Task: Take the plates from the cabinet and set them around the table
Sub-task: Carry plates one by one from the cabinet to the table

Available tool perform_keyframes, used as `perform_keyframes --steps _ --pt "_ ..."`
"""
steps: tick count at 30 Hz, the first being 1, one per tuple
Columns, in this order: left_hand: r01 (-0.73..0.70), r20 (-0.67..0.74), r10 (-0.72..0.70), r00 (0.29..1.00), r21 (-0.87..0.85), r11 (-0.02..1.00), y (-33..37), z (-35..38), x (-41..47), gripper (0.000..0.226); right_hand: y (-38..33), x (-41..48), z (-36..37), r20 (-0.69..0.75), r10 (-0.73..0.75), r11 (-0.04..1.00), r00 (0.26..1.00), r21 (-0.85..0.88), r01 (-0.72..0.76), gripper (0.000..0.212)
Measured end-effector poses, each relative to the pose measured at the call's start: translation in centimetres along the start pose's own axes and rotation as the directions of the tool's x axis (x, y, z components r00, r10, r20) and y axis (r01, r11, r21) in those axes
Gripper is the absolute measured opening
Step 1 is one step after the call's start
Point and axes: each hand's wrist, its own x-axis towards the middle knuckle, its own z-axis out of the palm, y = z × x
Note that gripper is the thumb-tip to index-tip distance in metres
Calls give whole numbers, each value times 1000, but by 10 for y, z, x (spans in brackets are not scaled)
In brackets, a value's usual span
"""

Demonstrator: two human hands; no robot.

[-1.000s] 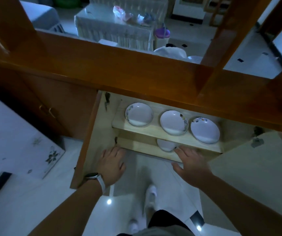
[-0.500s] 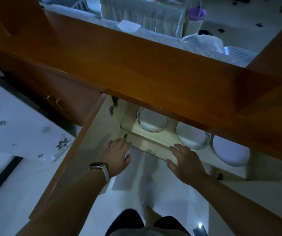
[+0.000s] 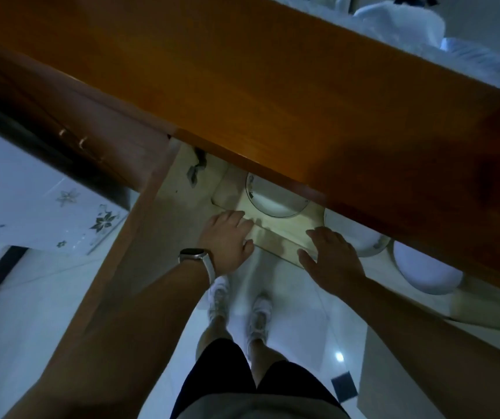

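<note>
Both hands reach flat, fingers spread and holding nothing: left hand (image 3: pixel 227 240) and right hand (image 3: pixel 332 258) at the pale wooden cabinet shelf (image 3: pixel 279 234) edge. Three round white plates (image 3: pixel 276 201) sit on that shelf.

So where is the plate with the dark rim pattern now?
In the head view, the patterned plate lies on the upper cabinet shelf, half hidden under the wooden top, just beyond the left hand and left of the two other plates.
</note>
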Motion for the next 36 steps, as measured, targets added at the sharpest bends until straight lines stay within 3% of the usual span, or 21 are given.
perform_keyframes --steps 4,7,12,16,21,25,28,31,36 --pt "48 -23 -50 998 -92 995 -4 32 28 58 4 28 20 22 86 993 996 73 -88 54" --pt "156 -61 -176 982 -254 955 -12 54 51 52 12 51 40 61 182 967 981 168 -190 55" --pt "359 38 -441 896 -645 675 -34 87 89 42 21 90 74 111 382 802 918 454 -389 53" --pt "289 86 -425 901 -851 439 -42 104 109 19 23 116 101 101 468 694 878 573 -436 51" --pt "263 38 -425 904 -835 484 -57 129 133 25 27 141 126 22 524 619 851 677 -398 54" --pt "278 38 -446 894 -829 485 -63 138 150 18 30 159 128 42 545 429 838 844 -321 33" --pt "264 50 -452 891 -866 425 -65 137 163 25 30 169 125 65 549 344 834 891 -296 34" --pt "234 38 -422 906 -875 424 -67 133 175 38 31 175 124 71 547 321 834 902 -287 33" --pt "241 28 -432 901 -862 447 -64 130 177 39 34 179 124 93 536 266 839 925 -272 43"
